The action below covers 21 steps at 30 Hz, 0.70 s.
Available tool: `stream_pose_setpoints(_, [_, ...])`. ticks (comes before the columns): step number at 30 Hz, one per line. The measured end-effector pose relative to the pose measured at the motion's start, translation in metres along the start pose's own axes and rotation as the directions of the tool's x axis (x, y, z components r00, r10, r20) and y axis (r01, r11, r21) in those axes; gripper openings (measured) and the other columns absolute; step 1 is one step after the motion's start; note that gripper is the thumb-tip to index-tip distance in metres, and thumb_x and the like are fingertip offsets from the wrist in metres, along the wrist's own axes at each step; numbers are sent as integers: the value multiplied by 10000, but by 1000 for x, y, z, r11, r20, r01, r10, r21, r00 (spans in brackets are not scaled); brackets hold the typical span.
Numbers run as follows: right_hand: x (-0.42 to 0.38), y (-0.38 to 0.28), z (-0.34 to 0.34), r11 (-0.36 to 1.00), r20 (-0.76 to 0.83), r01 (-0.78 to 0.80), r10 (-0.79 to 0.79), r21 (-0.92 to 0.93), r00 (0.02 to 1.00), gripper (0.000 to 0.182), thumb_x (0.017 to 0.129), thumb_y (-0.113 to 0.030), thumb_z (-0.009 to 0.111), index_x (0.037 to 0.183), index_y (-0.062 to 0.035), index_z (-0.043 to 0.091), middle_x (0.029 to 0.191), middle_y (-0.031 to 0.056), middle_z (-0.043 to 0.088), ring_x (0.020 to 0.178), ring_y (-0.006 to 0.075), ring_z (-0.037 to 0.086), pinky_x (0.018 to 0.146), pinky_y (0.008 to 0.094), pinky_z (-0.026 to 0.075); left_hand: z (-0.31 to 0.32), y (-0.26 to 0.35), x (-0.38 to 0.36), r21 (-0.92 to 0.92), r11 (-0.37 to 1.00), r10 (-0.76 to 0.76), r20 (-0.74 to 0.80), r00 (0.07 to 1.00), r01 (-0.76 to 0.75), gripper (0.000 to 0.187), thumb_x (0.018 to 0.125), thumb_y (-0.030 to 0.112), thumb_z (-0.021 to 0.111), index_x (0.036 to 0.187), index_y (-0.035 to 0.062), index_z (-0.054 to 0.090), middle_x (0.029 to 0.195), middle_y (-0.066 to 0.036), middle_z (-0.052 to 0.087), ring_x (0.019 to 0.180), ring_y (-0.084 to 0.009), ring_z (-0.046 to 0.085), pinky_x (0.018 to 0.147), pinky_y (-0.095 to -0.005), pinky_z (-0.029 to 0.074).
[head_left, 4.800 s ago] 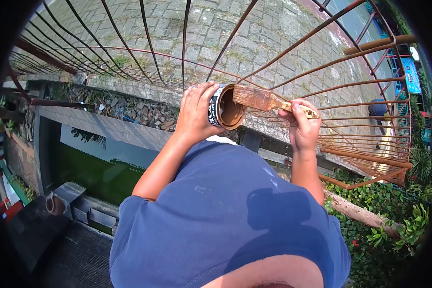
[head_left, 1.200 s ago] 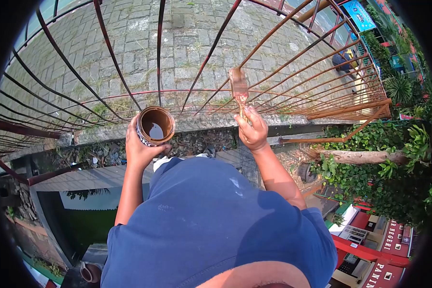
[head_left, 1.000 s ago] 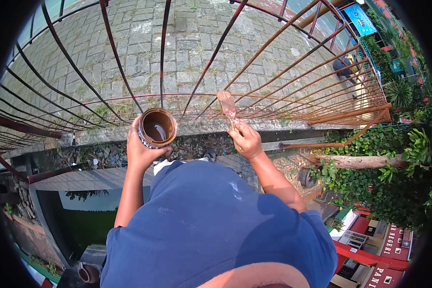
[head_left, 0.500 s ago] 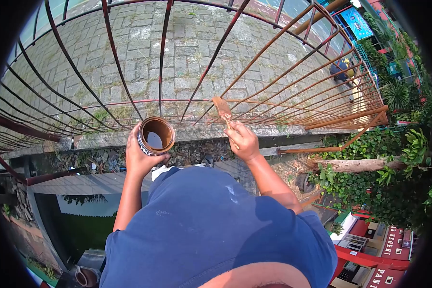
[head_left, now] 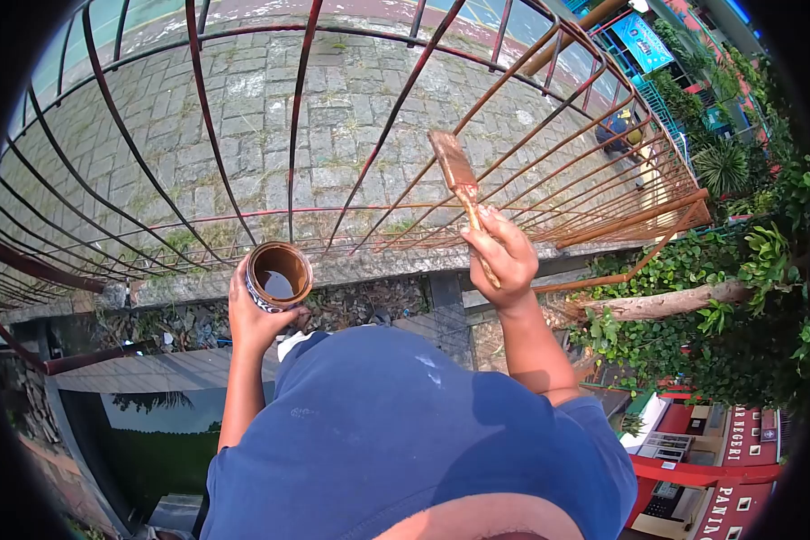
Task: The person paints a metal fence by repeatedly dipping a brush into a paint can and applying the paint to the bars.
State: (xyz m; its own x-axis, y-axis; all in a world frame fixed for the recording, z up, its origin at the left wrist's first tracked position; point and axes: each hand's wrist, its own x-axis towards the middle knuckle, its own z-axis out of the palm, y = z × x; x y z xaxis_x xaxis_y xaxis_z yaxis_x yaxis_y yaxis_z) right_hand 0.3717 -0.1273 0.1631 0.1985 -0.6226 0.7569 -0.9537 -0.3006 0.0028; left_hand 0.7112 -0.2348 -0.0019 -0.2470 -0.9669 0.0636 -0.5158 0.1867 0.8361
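My left hand (head_left: 256,315) is wrapped round a paint can (head_left: 279,273), its open top facing up, with brown paint smeared inside and a shiny liquid surface at the bottom. Between the fingers and thumb of my right hand (head_left: 506,261) is the handle of a paintbrush (head_left: 456,166). The brush's broad, paint-coated head points up and away, overlapping the bars of the metal fence (head_left: 382,144) in this view. Bars on the right look freshly brown, while those to the left are dark with reddish patches.
A low concrete kerb (head_left: 360,266) runs under the fence, with rubble (head_left: 198,306) on my side. Brick paving (head_left: 333,117) lies beyond the bars. To the right are a tree trunk (head_left: 666,304) and leafy plants (head_left: 693,337). Another person (head_left: 614,133) crouches farther along the fence.
My right hand has lifted the paintbrush up and to the right, and its head now shows higher against the bars. The can in my left hand sits slightly lower and farther left in view.
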Motion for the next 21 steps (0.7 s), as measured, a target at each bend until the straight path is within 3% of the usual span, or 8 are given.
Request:
stream_pose_setpoints(3, [26, 9, -13, 975, -170, 82, -119, -207, 978, 423, 661, 88, 718, 1042, -90, 761, 1096, 154, 679, 1007, 378, 714, 856, 438, 610, 2, -7, 1, -7, 1000, 15, 2, 1000, -15, 1209, 447, 321, 1014, 1458, 35, 416, 1379, -200, 568, 1297, -382, 541, 1098, -470, 446])
stream_pose_setpoints(5, [27, 16, -12, 978, 81, 130, -118, -166, 990, 351, 701, 36, 722, 1027, -90, 759, 1059, 145, 688, 979, 364, 720, 839, 454, 607, -1, -5, 3, -25, 999, 32, -23, 999, -32, 1212, 444, 324, 1014, 1456, 30, 416, 1381, -205, 565, 1300, -387, 537, 1100, -473, 443])
stream_pose_setpoints(7, [22, 12, -18, 986, 143, 128, -112, -107, 983, 322, 701, 16, 728, 1003, -90, 764, 1053, 145, 692, 963, 359, 725, 861, 453, 612, -1, -10, 4, -8, 998, 60, -34, 998, -60, 1223, 438, 327, 1015, 1457, 23, 411, 1378, -213, 562, 1302, -390, 532, 1101, -476, 440])
stream_pose_setpoints(11, [47, 17, -32, 970, -112, 123, -149, -208, 983, 367, 697, 20, 722, 1042, -95, 773, 1069, 148, 692, 973, 359, 724, 892, 458, 614, 2, -15, 4, -38, 998, 42, -16, 999, -43, 1232, 429, 324, 1018, 1455, 21, 408, 1375, -221, 559, 1296, -394, 533, 1100, -476, 440])
stream_pose_setpoints(15, [50, 6, -38, 971, 217, 146, -104, -189, 971, 268, 739, -41, 749, 1000, -101, 764, 1000, 132, 705, 968, 327, 728, 877, 417, 619, -2, -16, 6, -47, 998, 50, -13, 999, -50, 1244, 415, 309, 1021, 1460, 21, 410, 1380, -218, 560, 1293, -389, 539, 1100, -473, 443])
stream_pose_setpoints(16, [49, 2, -39, 975, 215, 156, -120, -160, 969, 220, 756, -74, 751, 974, -102, 760, 976, 126, 711, 956, 306, 733, 863, 403, 620, -5, -15, 6, -57, 998, 34, -21, 999, -35, 1248, 411, 307, 1022, 1460, 18, 411, 1382, -218, 560, 1294, -388, 539, 1100, -472, 443])
stream_pose_setpoints(21, [94, 5, -67, 936, -81, 154, -188, -316, 979, 335, 683, 56, 746, 987, -85, 763, 1094, 154, 683, 956, 341, 721, 812, 414, 615, -4, -21, 7, -64, 997, 32, -18, 999, -33, 1250, 401, 309, 1026, 1454, 5, 424, 1376, -217, 567, 1291, -385, 545, 1100, -467, 446])
